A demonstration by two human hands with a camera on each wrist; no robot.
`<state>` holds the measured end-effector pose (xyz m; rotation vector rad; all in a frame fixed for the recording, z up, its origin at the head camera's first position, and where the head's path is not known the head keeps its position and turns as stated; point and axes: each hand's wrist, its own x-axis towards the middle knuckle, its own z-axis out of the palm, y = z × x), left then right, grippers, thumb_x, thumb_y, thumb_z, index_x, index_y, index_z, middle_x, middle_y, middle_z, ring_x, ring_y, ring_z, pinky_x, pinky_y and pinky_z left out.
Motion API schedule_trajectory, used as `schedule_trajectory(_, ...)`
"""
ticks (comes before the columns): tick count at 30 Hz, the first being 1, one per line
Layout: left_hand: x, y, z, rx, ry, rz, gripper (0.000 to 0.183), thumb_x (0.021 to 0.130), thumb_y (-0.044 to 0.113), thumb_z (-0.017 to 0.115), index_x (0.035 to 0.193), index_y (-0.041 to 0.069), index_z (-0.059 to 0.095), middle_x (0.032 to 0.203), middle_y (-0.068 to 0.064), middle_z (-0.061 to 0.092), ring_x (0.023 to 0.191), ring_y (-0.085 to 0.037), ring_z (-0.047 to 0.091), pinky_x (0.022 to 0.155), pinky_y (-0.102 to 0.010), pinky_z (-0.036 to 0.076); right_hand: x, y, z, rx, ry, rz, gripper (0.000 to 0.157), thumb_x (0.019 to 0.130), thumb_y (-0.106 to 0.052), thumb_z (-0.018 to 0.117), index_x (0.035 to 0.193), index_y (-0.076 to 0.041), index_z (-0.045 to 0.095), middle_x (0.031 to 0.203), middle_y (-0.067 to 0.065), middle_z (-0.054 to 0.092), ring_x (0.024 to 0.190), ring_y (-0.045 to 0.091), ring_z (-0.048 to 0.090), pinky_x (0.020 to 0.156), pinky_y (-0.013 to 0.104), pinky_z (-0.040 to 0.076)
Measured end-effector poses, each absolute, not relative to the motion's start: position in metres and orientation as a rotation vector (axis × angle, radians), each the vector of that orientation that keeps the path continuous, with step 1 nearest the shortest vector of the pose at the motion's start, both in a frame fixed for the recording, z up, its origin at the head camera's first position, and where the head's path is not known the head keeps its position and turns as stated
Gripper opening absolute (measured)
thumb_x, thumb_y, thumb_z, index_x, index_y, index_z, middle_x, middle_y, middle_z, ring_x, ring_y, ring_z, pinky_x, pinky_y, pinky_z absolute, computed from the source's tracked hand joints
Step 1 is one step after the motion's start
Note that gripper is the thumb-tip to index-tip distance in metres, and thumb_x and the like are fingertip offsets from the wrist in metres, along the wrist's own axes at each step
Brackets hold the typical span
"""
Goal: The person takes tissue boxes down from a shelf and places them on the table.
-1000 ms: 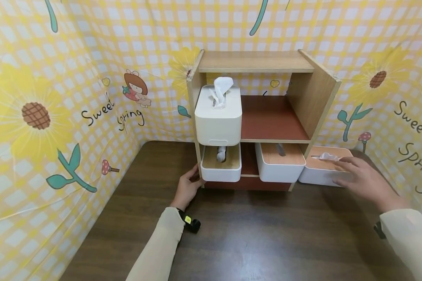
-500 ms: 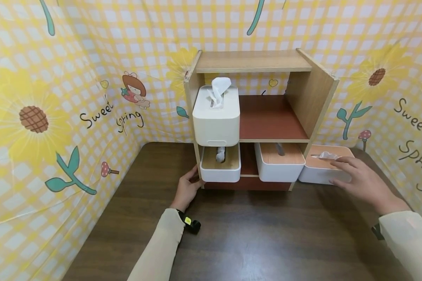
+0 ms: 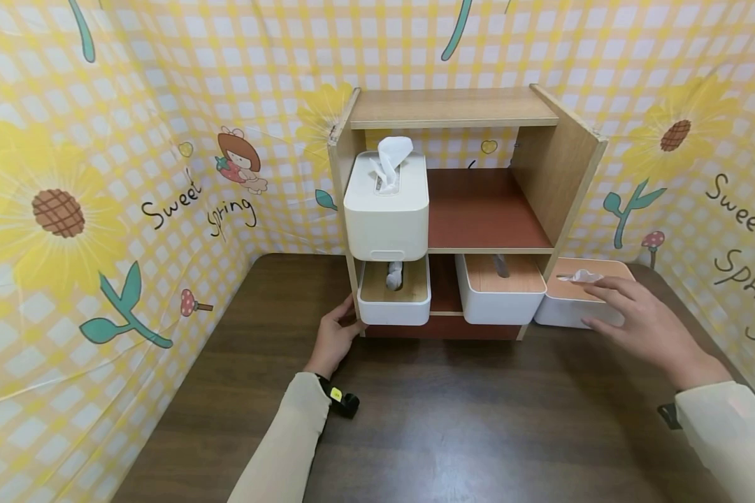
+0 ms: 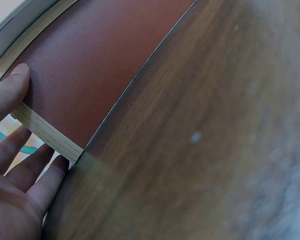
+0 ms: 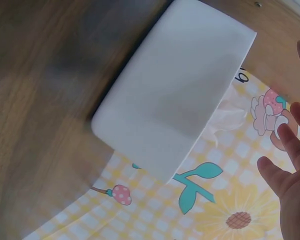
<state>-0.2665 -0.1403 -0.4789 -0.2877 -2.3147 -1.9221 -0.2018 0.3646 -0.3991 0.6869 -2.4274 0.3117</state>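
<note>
My left hand (image 3: 335, 337) holds the lower left side panel of a wooden shelf (image 3: 456, 108). In the left wrist view the thumb (image 4: 16, 86) lies on the inner side of the panel edge (image 4: 50, 132), and the fingers are on its outer side. At the right, my right hand (image 3: 644, 325) hovers by a white tissue box (image 3: 572, 312) with a wood-look lid and a tissue (image 3: 580, 276) sticking out. The right wrist view shows its fingers spread and apart from the white box (image 5: 175, 90). That box stands on the table against the shelf's right side.
A cream tissue box (image 3: 386, 227) stands at the left of the upper shelf level. Below it, a white box with a wood lid (image 3: 394, 312) and another wood-lidded white box (image 3: 505, 304) jut out. The dark wooden table (image 3: 440, 419) meets a yellow checked cloth backdrop (image 3: 277, 42).
My right hand has shifted a little to the left over the tissue box at the right. My left hand keeps its grip on the panel, and the boxes stay in place.
</note>
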Motion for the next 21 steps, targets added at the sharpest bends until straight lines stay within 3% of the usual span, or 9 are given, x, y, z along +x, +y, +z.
schedule_trajectory(7, -0.287, -0.144, -0.511, -0.260, -2.266, -1.945, 0.062, 0.087, 0.004, 0.073, 0.144, 0.011, 0.049, 0.133, -0.009, 0.058, 0.120, -0.025, 0.054, 0.083, -0.030, 0.051, -0.202, 0.360, -0.394, 0.755, -2.380, 0.323, 0.059, 0.066, -0.016, 0.086, 0.121, -0.007, 0.066, 0.120, 0.011, 0.060, 0.112, 0.032, 0.052, 0.099, 0.023, 0.032)
schedule_trajectory(11, -0.286, -0.144, -0.510, -0.260, -2.258, -1.949, 0.062, 0.088, 0.004, 0.072, 0.144, 0.012, 0.049, 0.133, -0.010, 0.058, 0.120, -0.026, 0.054, 0.082, -0.030, 0.052, -0.203, 0.357, -0.392, 0.814, -2.324, 0.342, 0.052, 0.081, -0.040, 0.077, 0.122, -0.008, 0.067, 0.119, 0.013, 0.061, 0.110, 0.032, 0.053, 0.101, 0.014, 0.025)
schedule_trajectory(14, -0.287, -0.143, -0.510, -0.260, -2.258, -1.952, 0.062, 0.088, 0.004, 0.072, 0.144, 0.012, 0.049, 0.133, -0.010, 0.058, 0.120, -0.026, 0.054, 0.082, -0.030, 0.052, -0.204, 0.352, -0.389, 0.842, -2.264, 0.361, 0.060, 0.090, -0.058, 0.060, 0.120, -0.007, 0.068, 0.116, 0.013, 0.062, 0.108, 0.034, 0.054, 0.100, 0.011, 0.024)
schedule_trajectory(16, -0.287, -0.143, -0.510, -0.260, -2.258, -1.952, 0.062, 0.087, 0.004, 0.072, 0.144, 0.012, 0.049, 0.134, -0.010, 0.057, 0.120, -0.026, 0.054, 0.082, -0.030, 0.052, -0.204, 0.347, -0.387, 0.853, -2.237, 0.367, 0.064, 0.092, -0.062, 0.052, 0.119, -0.006, 0.068, 0.115, 0.014, 0.062, 0.108, 0.034, 0.054, 0.100, 0.010, 0.023)
schedule_trajectory(21, -0.288, -0.144, -0.512, -0.253, -2.257, -1.948, 0.063, 0.086, 0.004, 0.073, 0.144, 0.013, 0.049, 0.132, -0.009, 0.059, 0.119, -0.025, 0.055, 0.081, -0.028, 0.052, -0.202, 0.336, -0.381, 0.884, -2.223, 0.375, 0.063, 0.093, -0.060, 0.053, 0.116, -0.003, 0.069, 0.113, 0.015, 0.063, 0.109, 0.037, 0.052, 0.103, 0.012, 0.022)
